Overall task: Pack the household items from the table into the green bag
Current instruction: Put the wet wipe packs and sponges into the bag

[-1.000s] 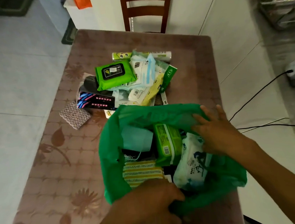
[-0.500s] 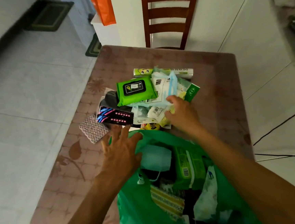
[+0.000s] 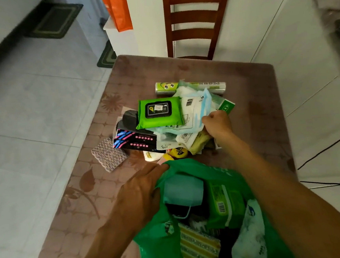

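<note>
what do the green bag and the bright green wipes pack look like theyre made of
Green bag: thin plastic film by the look, softly glossy, crumpling where the left hand grips its rim. Bright green wipes pack: soft plastic wrapper, pillowy, with a stiffer-looking black flap.

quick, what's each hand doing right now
Left hand: grips the rim of the green bag, holding it open.
Right hand: fingers curled into the packets in the pile; exactly what it grips cannot be told.

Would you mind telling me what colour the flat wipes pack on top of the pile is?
The wipes pack is bright green with a black lid, seen in the head view.
</note>
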Demonstrator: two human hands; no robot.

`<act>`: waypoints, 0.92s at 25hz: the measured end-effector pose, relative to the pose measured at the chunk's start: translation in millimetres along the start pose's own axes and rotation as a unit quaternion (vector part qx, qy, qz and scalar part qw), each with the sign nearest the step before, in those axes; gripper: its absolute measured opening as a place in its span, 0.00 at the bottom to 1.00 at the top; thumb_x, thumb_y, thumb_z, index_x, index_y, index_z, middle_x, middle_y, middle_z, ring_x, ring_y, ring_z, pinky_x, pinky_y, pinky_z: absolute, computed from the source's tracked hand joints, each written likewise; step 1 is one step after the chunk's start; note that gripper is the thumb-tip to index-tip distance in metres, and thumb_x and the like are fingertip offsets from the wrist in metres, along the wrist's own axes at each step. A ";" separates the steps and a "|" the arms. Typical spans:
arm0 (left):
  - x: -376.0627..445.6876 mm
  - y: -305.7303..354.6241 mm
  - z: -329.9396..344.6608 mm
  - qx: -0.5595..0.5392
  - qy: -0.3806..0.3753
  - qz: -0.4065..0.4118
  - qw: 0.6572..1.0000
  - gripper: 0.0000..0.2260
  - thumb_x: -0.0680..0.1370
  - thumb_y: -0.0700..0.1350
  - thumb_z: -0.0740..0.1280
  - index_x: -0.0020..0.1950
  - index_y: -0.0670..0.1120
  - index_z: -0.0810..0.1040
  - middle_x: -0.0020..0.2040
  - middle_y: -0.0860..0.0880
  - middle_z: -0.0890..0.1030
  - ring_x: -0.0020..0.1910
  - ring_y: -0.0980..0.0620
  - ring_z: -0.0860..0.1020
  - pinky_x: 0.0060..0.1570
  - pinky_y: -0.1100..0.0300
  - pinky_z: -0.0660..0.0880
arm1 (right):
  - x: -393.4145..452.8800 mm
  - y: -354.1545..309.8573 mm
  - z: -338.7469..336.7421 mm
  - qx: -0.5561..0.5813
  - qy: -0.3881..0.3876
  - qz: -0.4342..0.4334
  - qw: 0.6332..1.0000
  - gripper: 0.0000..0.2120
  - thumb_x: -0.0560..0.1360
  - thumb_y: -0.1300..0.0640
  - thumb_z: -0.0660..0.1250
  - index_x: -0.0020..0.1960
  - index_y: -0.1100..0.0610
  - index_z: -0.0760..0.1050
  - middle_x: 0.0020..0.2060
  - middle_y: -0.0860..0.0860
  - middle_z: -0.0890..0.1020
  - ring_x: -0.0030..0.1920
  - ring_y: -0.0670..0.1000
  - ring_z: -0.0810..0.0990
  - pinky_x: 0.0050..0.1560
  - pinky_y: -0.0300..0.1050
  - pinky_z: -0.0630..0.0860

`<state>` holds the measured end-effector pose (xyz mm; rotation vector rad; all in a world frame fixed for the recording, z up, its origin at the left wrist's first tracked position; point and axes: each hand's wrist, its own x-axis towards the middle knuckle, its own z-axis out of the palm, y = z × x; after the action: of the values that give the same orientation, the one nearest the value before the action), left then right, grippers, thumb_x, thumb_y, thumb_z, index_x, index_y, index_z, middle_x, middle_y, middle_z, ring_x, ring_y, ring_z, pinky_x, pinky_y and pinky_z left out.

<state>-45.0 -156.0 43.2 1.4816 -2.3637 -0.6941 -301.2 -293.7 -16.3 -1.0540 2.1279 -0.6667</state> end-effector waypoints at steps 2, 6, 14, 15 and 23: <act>-0.5 4.7 -2.0 -0.012 -0.007 0.003 1.000 0.30 0.67 0.35 0.70 0.67 0.52 0.70 0.60 0.51 0.77 0.52 0.48 0.79 0.46 0.51 0.80 | -15.6 2.4 -21.2 0.000 -0.006 -0.031 0.999 0.10 0.71 0.57 0.64 0.34 0.60 0.76 0.32 0.55 0.82 0.33 0.55 0.83 0.36 0.52 0.79; -5.3 11.4 -8.9 0.076 -0.091 -0.097 0.988 0.41 0.68 0.43 0.72 0.75 0.57 0.53 0.71 0.50 0.64 0.52 0.45 0.77 0.43 0.51 0.77 | -82.6 -14.7 -102.1 0.229 0.041 -0.057 0.971 0.09 0.68 0.59 0.68 0.33 0.64 0.75 0.29 0.62 0.76 0.30 0.49 0.74 0.35 0.46 0.69; -1.7 23.8 -13.7 0.028 -0.124 -0.059 0.990 0.48 0.67 0.33 0.68 0.76 0.55 0.43 0.78 0.52 0.53 0.42 0.48 0.78 0.33 0.58 0.74 | -237.9 88.0 -152.4 0.594 -0.136 0.066 0.790 0.26 0.78 0.60 0.43 0.73 0.67 0.62 0.69 0.66 0.70 0.70 0.63 0.67 0.73 0.59 0.57; -2.1 23.4 -13.4 0.023 -0.126 -0.051 0.990 0.48 0.67 0.32 0.67 0.76 0.56 0.43 0.78 0.53 0.52 0.41 0.49 0.77 0.32 0.59 0.73 | -241.7 105.6 -143.2 0.612 -0.174 0.042 0.771 0.27 0.79 0.59 0.40 0.75 0.66 0.57 0.72 0.66 0.65 0.73 0.64 0.62 0.75 0.59 0.49; -4.5 -5.8 1.2 -0.078 -0.112 -0.023 0.990 0.36 0.70 0.43 0.68 0.70 0.67 0.56 0.73 0.49 0.64 0.52 0.43 0.79 0.47 0.48 0.78 | -232.9 87.8 -122.1 0.553 -0.264 0.052 0.789 0.21 0.83 0.62 0.48 0.58 0.66 0.80 0.57 0.58 0.83 0.60 0.49 0.80 0.63 0.41 0.72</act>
<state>-39.1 -153.8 39.3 1.4621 -2.3747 -1.0826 -328.8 -35.6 80.9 -0.3540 0.9638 -1.1693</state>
